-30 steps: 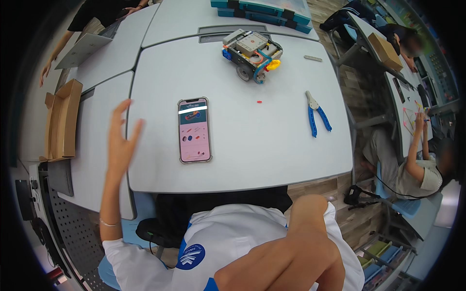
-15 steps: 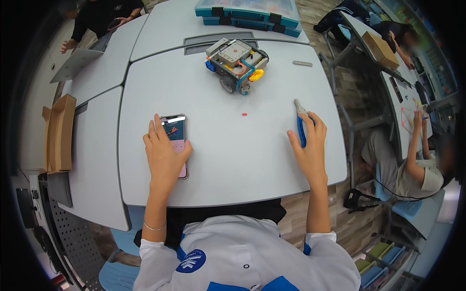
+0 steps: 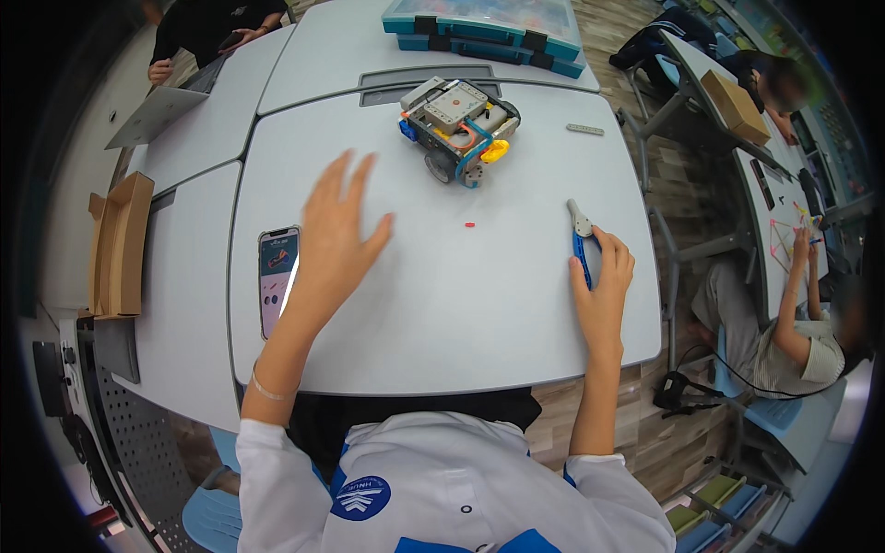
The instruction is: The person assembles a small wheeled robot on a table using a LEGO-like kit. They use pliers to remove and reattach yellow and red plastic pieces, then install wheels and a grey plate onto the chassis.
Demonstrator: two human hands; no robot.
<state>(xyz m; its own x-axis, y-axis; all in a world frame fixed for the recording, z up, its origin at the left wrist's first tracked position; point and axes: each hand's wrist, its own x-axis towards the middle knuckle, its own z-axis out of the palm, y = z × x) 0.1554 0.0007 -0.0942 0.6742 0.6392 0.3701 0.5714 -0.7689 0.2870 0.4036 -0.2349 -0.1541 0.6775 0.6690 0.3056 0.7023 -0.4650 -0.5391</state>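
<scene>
My left hand point(image 3: 334, 244) is raised over the table, slightly blurred, its fingers spread and nothing in it. To its left lies a smartphone point(image 3: 279, 253) with a lit screen. At the right, my right hand point(image 3: 603, 286) has its thumb and fingers around the blue handles of a pair of pliers point(image 3: 581, 226), whose grey jaws point away from me. A small red piece point(image 3: 470, 225) lies between the hands. Beyond it stands a wheeled toy robot point(image 3: 456, 129) built of grey, blue and yellow parts.
A grey strip-shaped piece point(image 3: 585, 129) lies at the far right of the white table point(image 3: 433, 323). Teal storage cases point(image 3: 484, 32) are stacked at the back. An open cardboard box point(image 3: 120, 249) and a laptop point(image 3: 166, 111) stand at the left. Other people sit around nearby tables.
The phone has shifted left, and my left hand has come off it, moving up and to the right. My right hand has drawn closer around the pliers' handles.
</scene>
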